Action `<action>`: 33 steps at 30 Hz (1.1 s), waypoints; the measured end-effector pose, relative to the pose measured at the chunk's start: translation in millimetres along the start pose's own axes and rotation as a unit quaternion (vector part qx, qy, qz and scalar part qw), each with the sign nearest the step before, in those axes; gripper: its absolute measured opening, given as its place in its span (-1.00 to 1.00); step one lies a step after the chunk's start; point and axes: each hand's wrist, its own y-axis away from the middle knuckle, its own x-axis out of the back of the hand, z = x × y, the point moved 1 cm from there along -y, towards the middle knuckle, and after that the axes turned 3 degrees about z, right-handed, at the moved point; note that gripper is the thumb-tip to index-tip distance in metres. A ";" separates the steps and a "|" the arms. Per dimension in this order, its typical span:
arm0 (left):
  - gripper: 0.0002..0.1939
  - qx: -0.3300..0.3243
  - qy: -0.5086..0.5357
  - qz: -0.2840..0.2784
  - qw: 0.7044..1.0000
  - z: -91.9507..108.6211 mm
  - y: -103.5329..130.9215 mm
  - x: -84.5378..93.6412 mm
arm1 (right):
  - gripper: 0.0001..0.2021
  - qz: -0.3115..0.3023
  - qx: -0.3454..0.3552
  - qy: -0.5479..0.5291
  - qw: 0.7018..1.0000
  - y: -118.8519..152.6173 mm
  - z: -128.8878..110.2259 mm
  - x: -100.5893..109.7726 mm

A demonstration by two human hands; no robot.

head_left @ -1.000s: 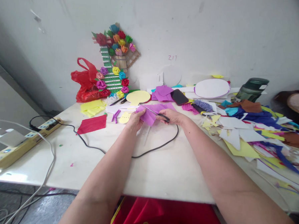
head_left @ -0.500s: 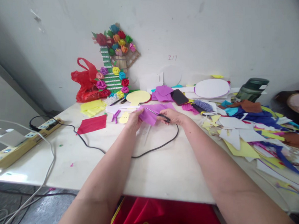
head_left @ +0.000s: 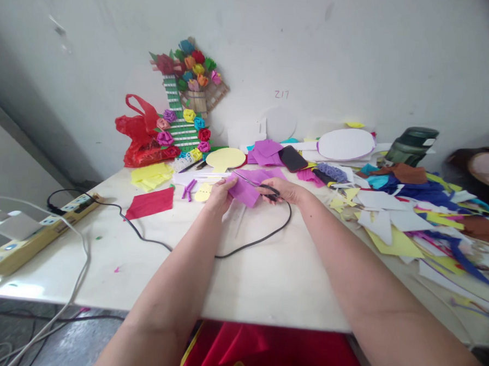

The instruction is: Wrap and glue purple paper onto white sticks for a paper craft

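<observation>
My left hand (head_left: 221, 194) pinches the left edge of a sheet of purple paper (head_left: 245, 192), held just above the table. In my right hand (head_left: 282, 190) are scissors (head_left: 272, 193) with dark handles, and their thin blades lie across the purple paper, pointing toward my left hand. Several small rolled purple pieces (head_left: 189, 190) lie left of my left hand, beside a yellow paper cutout (head_left: 203, 192). Behind my hands rests a round yellow paper shape (head_left: 225, 159).
Scrap paper (head_left: 394, 223) is heaped on the right, near a dark green bottle (head_left: 411, 147). A phone (head_left: 293, 159) lies by folded purple paper (head_left: 266, 152). A black cable (head_left: 249, 247) crosses the table; a power strip (head_left: 41, 232), red bag (head_left: 138, 136) and paper-flower craft (head_left: 184, 130) stand left.
The scissor handles look drawn closer together, and the lower edge of the purple paper has shifted slightly. Both hands stay in nearly the same place.
</observation>
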 end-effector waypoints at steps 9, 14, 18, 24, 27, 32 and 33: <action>-0.83 0.005 0.006 -0.006 1.000 -0.2 1.4 -2.2 | -0.68 0.003 0.004 0.010 1.000 -2.1 0.2 -1.3; -0.82 0.008 0.010 -0.002 1.000 -0.3 0.7 -1.9 | -0.72 0.011 -0.002 0.010 1.000 -1.3 -0.6 -2.4; -0.82 0.010 0.010 0.002 1.000 0.0 0.5 -1.6 | -0.74 0.017 -0.005 0.016 1.000 -1.1 -2.4 -3.1; -0.82 0.010 0.014 0.004 1.000 0.1 -0.4 -0.8 | -0.77 0.028 -0.017 0.014 0.999 0.3 -6.2 -4.9; -0.84 0.011 0.017 0.003 1.000 0.8 0.0 -1.3 | -0.79 0.033 -0.022 0.006 0.999 1.0 -7.5 -6.2; -0.85 0.011 0.017 0.006 1.000 1.4 0.6 -1.7 | -0.79 0.038 -0.015 0.012 0.999 0.8 -7.4 -6.9; -0.84 0.011 0.017 0.006 1.000 1.2 0.5 -1.5 | -0.79 0.038 -0.013 0.013 0.999 0.8 -7.4 -6.9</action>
